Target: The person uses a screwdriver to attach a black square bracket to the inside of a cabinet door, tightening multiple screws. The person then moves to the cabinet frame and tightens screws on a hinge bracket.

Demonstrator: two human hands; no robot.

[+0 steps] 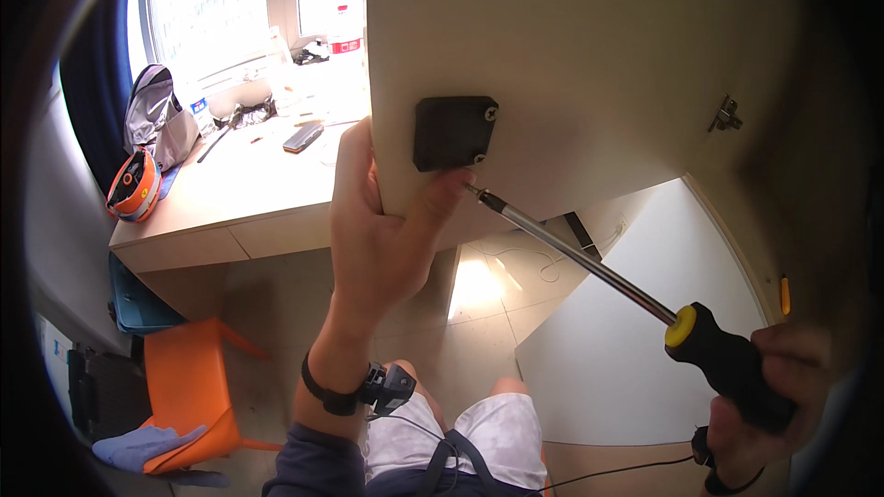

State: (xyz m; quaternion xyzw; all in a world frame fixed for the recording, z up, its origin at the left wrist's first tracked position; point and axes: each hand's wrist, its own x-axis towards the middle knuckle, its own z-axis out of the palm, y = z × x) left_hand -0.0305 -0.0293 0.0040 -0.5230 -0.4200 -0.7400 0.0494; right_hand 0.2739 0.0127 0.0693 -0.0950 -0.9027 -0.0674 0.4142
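Note:
A pale cabinet door (571,46) stands open in front of me, with a black plastic lock plate (448,135) near its left edge. Two screws show on the plate's right side. My left hand (382,230) grips the door's edge, fingers behind it and thumb on the front, just under the plate. In my right hand (783,396) is a screwdriver (589,262) with a black and yellow handle and a long metal shaft. Its tip comes up beside my left thumb, below the plate's lower right corner. Whether the tip touches a screw is hidden by the thumb.
A metal hinge (726,114) joins the door at right. Left stands a desk (184,230) with a grey bag (161,120), an orange round item (135,186), a dark case (304,136) and bottles. An orange chair (189,387) and a teal bin (143,294) are below.

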